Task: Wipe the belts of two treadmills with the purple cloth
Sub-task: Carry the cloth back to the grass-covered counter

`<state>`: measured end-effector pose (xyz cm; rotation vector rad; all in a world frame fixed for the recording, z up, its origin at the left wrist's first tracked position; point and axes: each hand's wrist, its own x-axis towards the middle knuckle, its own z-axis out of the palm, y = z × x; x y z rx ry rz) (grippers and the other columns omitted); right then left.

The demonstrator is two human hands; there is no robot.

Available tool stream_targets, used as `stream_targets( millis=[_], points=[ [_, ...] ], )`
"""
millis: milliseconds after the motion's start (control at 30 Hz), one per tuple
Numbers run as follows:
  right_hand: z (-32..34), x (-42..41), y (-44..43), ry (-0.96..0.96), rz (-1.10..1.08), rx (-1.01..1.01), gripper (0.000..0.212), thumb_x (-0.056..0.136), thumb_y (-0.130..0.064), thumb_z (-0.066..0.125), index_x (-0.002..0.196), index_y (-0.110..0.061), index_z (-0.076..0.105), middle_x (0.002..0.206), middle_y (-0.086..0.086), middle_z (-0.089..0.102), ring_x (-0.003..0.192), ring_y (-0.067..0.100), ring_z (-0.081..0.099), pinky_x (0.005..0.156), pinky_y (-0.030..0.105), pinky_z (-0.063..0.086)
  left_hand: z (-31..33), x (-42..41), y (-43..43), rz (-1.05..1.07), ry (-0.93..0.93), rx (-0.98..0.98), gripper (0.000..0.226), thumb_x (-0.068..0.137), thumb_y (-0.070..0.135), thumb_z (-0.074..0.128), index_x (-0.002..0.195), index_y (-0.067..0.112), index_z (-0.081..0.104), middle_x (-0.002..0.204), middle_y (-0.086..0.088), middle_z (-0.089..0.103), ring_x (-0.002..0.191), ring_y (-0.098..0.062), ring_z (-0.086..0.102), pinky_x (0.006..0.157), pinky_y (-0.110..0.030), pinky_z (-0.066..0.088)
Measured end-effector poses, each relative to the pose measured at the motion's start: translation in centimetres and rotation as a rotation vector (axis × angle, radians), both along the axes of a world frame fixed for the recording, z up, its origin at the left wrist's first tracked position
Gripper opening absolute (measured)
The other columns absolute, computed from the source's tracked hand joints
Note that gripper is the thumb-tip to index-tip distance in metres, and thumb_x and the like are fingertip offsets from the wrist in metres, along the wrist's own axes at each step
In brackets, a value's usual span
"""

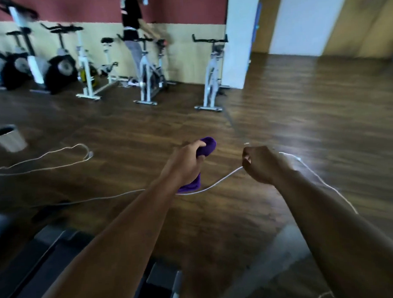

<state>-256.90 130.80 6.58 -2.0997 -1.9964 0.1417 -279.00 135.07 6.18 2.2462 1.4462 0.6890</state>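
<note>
The only container around was a pale bin (9, 139) sitting on the floor off to the left. Its inside was just dark, so I couldn't tell what was in it.

The left hand (187, 162) was wrapped tight around the bunched-up purple cloth (207, 146), held out in the air over the floor with a bit of it sticking out above and below the fist. The right hand (262, 164) was clenched around a white cable (215, 184), which drooped under the cloth and trailed away in loops across the boards to the left.

The floor (302, 121) was dark wood planks with some glare on the right. The dark deck with grey rails at bottom left was probably the treadmill (49, 256), very blurry though. A row of exercise bikes (210, 76) stood along a red-and-cream wall (184, 5), with a person (131, 23) standing at one of them.

A white pillar (238, 34) had a blue patch (258, 17) on its side, too smeared to read.
</note>
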Motion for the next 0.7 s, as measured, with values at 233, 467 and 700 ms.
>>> stream_targets(
  millis=[233,467,700],
  points=[
    [-0.5,14.3,-0.3,0.012,-0.201,-0.031,0.021,0.093,-0.03,0.046,0.103,-0.025,0.064,0.112,0.005,0.069,0.1,0.034,0.065,0.079,0.037,0.053,-0.2,16.8,4.9,-0.182,-0.005,0.025,0.037,0.088,0.018,0.062,0.126,0.018,0.062,0.124,-0.01,0.064,0.113,-0.028,0.058,0.089,-0.026,0.034],
    [-1.7,28.0,-1.6,0.04,-0.534,-0.015,0.023,0.095,-0.034,0.047,0.11,-0.029,0.064,0.117,0.007,0.067,0.104,0.035,0.063,0.075,0.034,0.043,-2.3,33.8,9.1,-0.473,0.011,0.044,0.035,0.085,0.015,0.063,0.119,0.016,0.065,0.117,-0.01,0.068,0.108,-0.03,0.061,0.088,-0.031,0.04],
    [-2.8,40.8,-1.3,0.084,-0.847,-0.062,0.022,0.094,-0.033,0.047,0.106,-0.028,0.064,0.116,0.01,0.066,0.104,0.036,0.062,0.074,0.032,0.038,-3.5,50.9,14.2,-0.783,0.02,0.055,0.035,0.087,0.012,0.063,0.121,0.013,0.065,0.118,-0.012,0.067,0.109,-0.031,0.059,0.084,-0.023,0.034]
  ],
)
